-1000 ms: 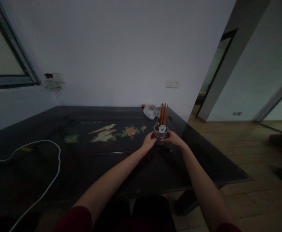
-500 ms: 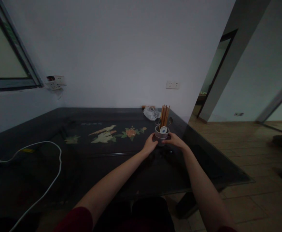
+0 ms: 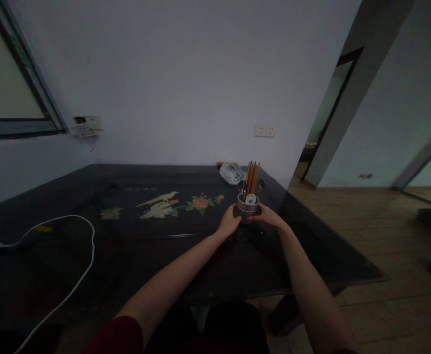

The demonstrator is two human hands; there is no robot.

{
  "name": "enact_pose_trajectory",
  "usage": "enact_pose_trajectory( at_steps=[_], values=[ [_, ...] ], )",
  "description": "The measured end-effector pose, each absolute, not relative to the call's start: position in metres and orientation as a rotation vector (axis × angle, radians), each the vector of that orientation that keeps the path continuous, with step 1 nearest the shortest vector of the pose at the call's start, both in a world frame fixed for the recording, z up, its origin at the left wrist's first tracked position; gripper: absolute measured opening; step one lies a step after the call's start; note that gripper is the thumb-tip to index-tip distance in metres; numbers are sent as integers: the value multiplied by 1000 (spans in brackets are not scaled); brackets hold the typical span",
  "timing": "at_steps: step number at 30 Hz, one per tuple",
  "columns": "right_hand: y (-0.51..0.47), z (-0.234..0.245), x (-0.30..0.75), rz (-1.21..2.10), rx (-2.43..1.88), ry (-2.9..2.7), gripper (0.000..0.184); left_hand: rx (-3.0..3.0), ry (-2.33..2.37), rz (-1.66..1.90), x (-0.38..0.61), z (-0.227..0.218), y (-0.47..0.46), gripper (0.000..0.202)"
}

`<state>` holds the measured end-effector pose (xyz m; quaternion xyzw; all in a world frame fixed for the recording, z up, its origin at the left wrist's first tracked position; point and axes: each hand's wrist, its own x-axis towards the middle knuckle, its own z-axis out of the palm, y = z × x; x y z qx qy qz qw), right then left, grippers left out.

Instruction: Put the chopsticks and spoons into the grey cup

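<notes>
My left hand (image 3: 230, 220) and my right hand (image 3: 269, 216) grip a greyish utensil holder (image 3: 246, 209) from its two sides, with the fingers curved round it. Upright in the holder stand several brown wooden chopsticks (image 3: 252, 178). A metal spoon (image 3: 261, 185) leans out to the right, and another darker spoon (image 3: 241, 186) to the left. At the front of the rim a white ceramic spoon (image 3: 251, 199) with a blue mark shows. The far sides of both hands' fingers are hidden behind the holder.
The holder is over a dark glossy table (image 3: 186, 255) with a bird-and-flower picture. Behind it lies a clear plastic bag (image 3: 232, 173) near the wall. A white cable (image 3: 93, 246) curves across the left side. Wall sockets (image 3: 264, 130) sit above the table.
Both hands keep their grip on the utensil holder. Only a very slight shift of the whole view shows.
</notes>
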<state>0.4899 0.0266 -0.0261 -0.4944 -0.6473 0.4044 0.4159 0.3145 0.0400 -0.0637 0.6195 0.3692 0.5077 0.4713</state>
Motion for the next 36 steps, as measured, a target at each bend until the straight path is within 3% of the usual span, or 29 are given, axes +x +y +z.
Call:
enact_pose_trajectory(
  at_steps=[5,8,10,15,20,28,36],
  values=[
    [-4,-7,486,574,-1650,-1742,57,1514,982,1206,304,-61,40,66],
    [-41,9,479,171,-1942,-1700,33,1497,961,1194,287,-54,38,65],
    [-63,20,467,107,-1911,-1723,17,1463,938,1202,270,-48,36,62],
    [-73,37,399,413,-1311,-1837,19,1259,904,1289,223,-32,24,42],
    [-35,20,315,712,-929,-1771,40,948,796,1416,187,-22,5,52],
    [-1,-28,262,975,-807,-1684,71,886,774,1384,183,-27,1,53],
    [0,-27,282,1060,-792,-1689,65,993,604,1150,191,-43,3,47]
  ],
)
